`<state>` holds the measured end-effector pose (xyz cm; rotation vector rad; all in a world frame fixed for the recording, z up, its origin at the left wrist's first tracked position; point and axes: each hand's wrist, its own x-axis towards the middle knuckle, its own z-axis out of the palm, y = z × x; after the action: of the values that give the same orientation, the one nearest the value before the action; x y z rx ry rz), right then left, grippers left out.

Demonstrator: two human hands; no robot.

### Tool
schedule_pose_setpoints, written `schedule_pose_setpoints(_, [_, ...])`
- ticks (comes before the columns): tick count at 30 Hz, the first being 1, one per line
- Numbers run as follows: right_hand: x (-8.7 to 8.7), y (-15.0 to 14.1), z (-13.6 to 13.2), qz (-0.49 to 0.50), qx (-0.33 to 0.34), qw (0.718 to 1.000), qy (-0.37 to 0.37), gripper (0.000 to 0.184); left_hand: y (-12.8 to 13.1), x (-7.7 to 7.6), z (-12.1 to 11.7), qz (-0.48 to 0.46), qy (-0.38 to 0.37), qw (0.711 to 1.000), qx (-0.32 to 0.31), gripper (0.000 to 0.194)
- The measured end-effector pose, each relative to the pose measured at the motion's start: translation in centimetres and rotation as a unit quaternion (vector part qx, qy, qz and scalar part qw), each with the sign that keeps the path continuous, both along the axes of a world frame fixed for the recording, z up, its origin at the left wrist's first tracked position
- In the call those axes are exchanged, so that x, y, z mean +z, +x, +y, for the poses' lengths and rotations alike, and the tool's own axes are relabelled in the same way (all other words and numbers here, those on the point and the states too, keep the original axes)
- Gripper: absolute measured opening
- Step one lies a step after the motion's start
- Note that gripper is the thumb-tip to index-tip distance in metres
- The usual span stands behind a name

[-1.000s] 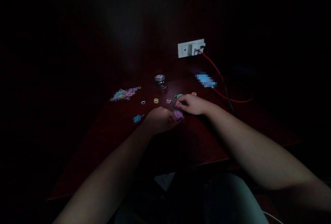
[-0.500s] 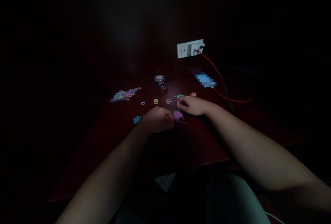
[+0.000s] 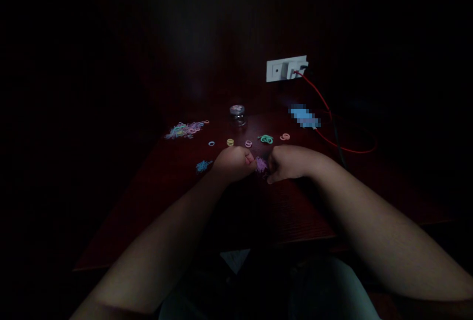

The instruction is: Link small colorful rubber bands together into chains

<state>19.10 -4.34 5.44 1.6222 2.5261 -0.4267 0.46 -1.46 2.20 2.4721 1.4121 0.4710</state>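
Note:
A small heap of purple elastic bands (image 3: 261, 164) lies on the dark red table between my hands. My left hand (image 3: 235, 163) is at the heap's left edge, fingers curled in; whatever they hold is hidden. Close on the other side, my right hand (image 3: 290, 163) bends down with its fingers drawn together in shadow, and their contents cannot be made out. Behind the hands runs a row of bands: one blue band (image 3: 211, 143), yellow bands (image 3: 230, 142), pink bands (image 3: 249, 144), green bands (image 3: 266, 139) and peach bands (image 3: 285, 136). Blue bands (image 3: 203, 166) are heaped left of my left hand.
A mixed pile of coloured bands (image 3: 185, 129) lies at the back left. A clear lidded jar (image 3: 237, 115) stands at the back. On the right are a blurred blue object (image 3: 304, 116) and a red cable (image 3: 320, 94) running from a wall socket (image 3: 277, 70).
My right hand has come away from the green bands, toward me, to the right side of the purple heap. The green bands now show fully. The whole view has shifted slightly.

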Motion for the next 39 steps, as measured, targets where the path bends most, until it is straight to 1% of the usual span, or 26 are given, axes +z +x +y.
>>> schedule_pose_setpoints(4, [-0.8,-0.3,0.2,0.000,0.010,0.999,0.033,0.023,-0.2,0.1,-0.1,-0.009,0.004,1.000,-0.021,0.017])
schedule_pose_setpoints(8, [-1.3,-0.3,0.5,0.029,0.030,0.999,0.027,0.014,-0.5,-0.1,0.3,-0.013,0.039,0.999,-0.023,0.015])
schedule_pose_setpoints(11, [-1.3,-0.1,0.6,0.049,0.040,0.998,0.020,0.010,-0.8,-0.4,0.8,-0.021,0.053,0.998,-0.029,0.016])
schedule_pose_setpoints(14, [-0.9,0.4,0.9,0.088,0.028,0.995,0.021,0.009,-1.1,-0.6,1.2,-0.027,0.072,0.996,-0.037,0.018])
schedule_pose_setpoints(18, [-0.6,1.0,1.6,0.152,-0.023,0.986,0.071,0.010,-1.5,-0.8,1.7,-0.017,0.095,0.994,-0.046,0.022])
schedule_pose_setpoints(20, [-0.8,1.0,1.8,0.172,-0.047,0.979,0.097,0.011,-1.7,-0.8,1.8,-0.010,0.098,0.994,-0.045,0.024])
schedule_pose_setpoints(22, [-1.2,0.9,2.0,0.176,-0.059,0.977,0.102,0.012,-1.9,-0.8,1.8,-0.004,0.100,0.994,-0.045,0.024])
schedule_pose_setpoints(25, [-1.7,0.6,2.2,0.161,-0.058,0.982,0.082,0.011,-2.0,-0.9,1.7,0.004,0.105,0.993,-0.056,0.019])
schedule_pose_setpoints(27, [-1.9,0.5,2.3,0.153,-0.054,0.984,0.076,0.015,-2.0,-0.9,1.6,0.008,0.108,0.992,-0.063,0.016])
schedule_pose_setpoints(30, [-1.8,0.6,2.4,0.153,-0.061,0.982,0.094,0.026,-2.0,-0.9,1.6,0.015,0.101,0.993,-0.065,0.013])
schedule_pose_setpoints(32, [-1.8,0.7,2.6,0.153,-0.073,0.980,0.101,0.029,-2.0,-1.1,1.7,0.015,0.095,0.993,-0.064,0.012])
schedule_pose_setpoints(35, [-1.7,0.9,2.7,0.146,-0.083,0.981,0.100,0.029,-2.1,-1.3,1.9,0.011,0.089,0.993,-0.074,0.014])
schedule_pose_setpoints(39, [-1.6,0.9,2.7,0.139,-0.079,0.981,0.111,0.029,-1.9,-1.5,1.8,0.004,0.086,0.993,-0.087,0.015])
